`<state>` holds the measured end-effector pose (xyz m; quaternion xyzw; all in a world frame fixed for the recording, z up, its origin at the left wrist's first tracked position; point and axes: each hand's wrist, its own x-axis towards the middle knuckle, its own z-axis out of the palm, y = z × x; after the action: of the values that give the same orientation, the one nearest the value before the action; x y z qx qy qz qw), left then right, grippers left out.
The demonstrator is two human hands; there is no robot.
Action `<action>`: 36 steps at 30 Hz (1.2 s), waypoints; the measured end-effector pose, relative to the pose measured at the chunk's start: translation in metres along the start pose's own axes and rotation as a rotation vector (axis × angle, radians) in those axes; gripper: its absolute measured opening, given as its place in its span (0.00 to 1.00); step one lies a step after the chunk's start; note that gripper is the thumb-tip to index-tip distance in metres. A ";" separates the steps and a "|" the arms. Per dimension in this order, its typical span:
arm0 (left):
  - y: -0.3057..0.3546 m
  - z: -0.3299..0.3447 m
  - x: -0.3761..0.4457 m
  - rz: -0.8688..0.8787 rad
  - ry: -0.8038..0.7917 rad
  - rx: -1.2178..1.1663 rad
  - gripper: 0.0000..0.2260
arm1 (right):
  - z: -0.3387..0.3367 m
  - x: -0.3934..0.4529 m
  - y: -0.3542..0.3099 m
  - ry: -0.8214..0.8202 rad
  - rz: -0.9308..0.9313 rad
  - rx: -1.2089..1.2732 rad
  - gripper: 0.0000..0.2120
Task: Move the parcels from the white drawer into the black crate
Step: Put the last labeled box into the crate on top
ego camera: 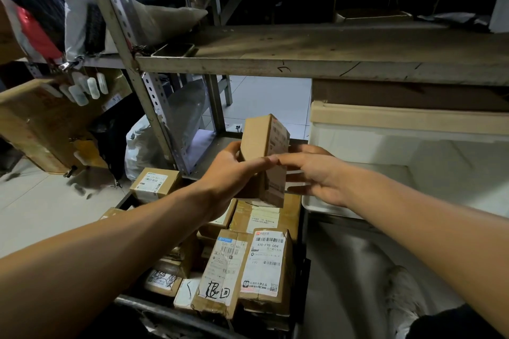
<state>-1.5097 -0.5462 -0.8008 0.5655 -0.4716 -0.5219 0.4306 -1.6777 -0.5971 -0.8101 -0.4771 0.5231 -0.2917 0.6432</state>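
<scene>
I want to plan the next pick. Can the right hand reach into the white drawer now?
Probably yes. The right hand is open beside the white drawer, whose top looks open, and only the left hand holds the cardboard parcel.

- One box (264, 157) held up on end, between two hands: left hand (234, 170), right hand (316, 176).
- One black crate (170, 314), with cardboard parcels packed in it. About nine show; the lower ones are partly hidden, so the count is rough.
- Two of those lie on top, labels up: one parcel (267, 261) with a white label, one parcel (223, 270) with handwriting on it.
- One small box (154, 184) at the crate's far left corner.
- One white drawer (407, 157) at the right.
- One large carton (46, 124) at the left.
- One white bag (143, 146) on the floor by the rack.
- One phone (173, 49) on the shelf.
</scene>
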 end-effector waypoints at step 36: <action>-0.086 -0.047 0.078 -0.200 0.240 0.222 0.06 | 0.059 0.081 0.073 0.162 0.048 -0.054 0.12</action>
<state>-1.4550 -0.6068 -0.8958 0.7118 -0.4131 -0.4355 0.3648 -1.6076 -0.6222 -0.9088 -0.4562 0.5924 -0.2996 0.5926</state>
